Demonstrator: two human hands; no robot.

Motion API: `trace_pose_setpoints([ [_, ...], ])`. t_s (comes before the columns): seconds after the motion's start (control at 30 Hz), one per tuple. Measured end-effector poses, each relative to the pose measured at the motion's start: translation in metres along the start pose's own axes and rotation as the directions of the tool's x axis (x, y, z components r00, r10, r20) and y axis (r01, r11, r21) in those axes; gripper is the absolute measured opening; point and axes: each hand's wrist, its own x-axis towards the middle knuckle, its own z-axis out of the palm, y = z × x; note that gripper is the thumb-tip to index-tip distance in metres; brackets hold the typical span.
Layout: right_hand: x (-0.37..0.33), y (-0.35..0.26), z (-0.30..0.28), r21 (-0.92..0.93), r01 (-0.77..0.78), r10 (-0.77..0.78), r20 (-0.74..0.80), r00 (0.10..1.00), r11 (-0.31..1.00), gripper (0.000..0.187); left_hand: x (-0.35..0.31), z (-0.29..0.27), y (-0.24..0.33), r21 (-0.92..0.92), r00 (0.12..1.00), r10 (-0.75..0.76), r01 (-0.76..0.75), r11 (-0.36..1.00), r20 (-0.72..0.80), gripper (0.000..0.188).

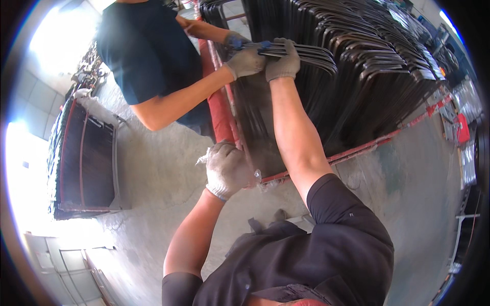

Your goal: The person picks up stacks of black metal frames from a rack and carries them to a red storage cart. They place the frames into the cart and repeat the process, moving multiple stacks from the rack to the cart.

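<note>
My right hand point(284, 62), in a pale work glove, is closed round a small bundle of dark bent metal rods point(315, 54) above the rack's near left part. Their curved ends point to the right. Beside it, a co-worker's gloved hand point(246, 63) is on the same bundle, and blue bits show near both hands. My left hand point(224, 167), also gloved, is closed over the near end of the red padded rail point(220, 115) along the rack's left side. Clear plastic film point(256, 176) sticks out beside it. My left palm is hidden.
The rack holds dense rows of dark bent metal rods point(357, 51), with a red frame bar point(352, 153) along its near edge. The co-worker point(148, 56) stands at the left of the rack. Another loaded rack point(87, 153) stands farther left on the concrete floor point(153, 168).
</note>
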Motion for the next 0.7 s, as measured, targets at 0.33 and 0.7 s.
trace_pose_setpoints([
  [0.33,-0.295,-0.099,-0.033,-0.979,0.198,-0.347,0.17,0.922,0.046,0.028,-0.045,0.001,-0.04,-0.044,0.998,0.045,-0.043,0.998,0.043,0.019],
  [0.7,-0.819,-0.348,-0.034,-0.773,-0.317,-0.806,0.391,0.444,-0.549,0.032,-0.035,0.021,-0.074,-0.072,0.998,-0.067,0.068,0.995,0.015,0.019],
])
